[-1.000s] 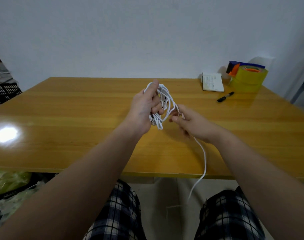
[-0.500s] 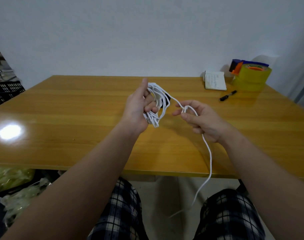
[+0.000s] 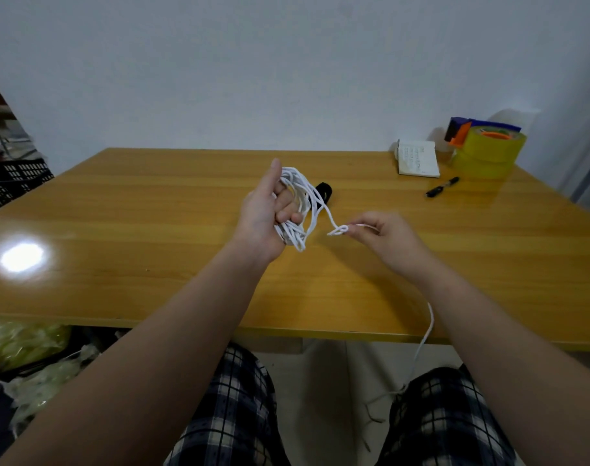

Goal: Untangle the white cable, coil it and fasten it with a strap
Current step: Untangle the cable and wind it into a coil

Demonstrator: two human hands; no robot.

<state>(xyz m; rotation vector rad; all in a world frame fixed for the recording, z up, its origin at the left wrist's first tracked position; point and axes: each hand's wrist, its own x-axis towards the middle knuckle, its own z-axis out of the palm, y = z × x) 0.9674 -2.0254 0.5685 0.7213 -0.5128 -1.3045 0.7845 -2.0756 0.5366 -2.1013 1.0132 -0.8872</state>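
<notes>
Left hand (image 3: 263, 213) curled round the bundled white cable (image 3: 307, 193), held up over the table (image 3: 152, 230); right hand (image 3: 387, 237) pinches a small kink in the strand just right of the bundle; free tail drops from the right hand over the near table edge; next wrap likely goes leftward onto the coil; black strap (image 3: 324, 191) lies just behind the bundle, nearer the left hand.

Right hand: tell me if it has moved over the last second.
Yes. The right hand shifted slightly right, nearer the black pen, drawing the white cable away from the left hand.
</notes>
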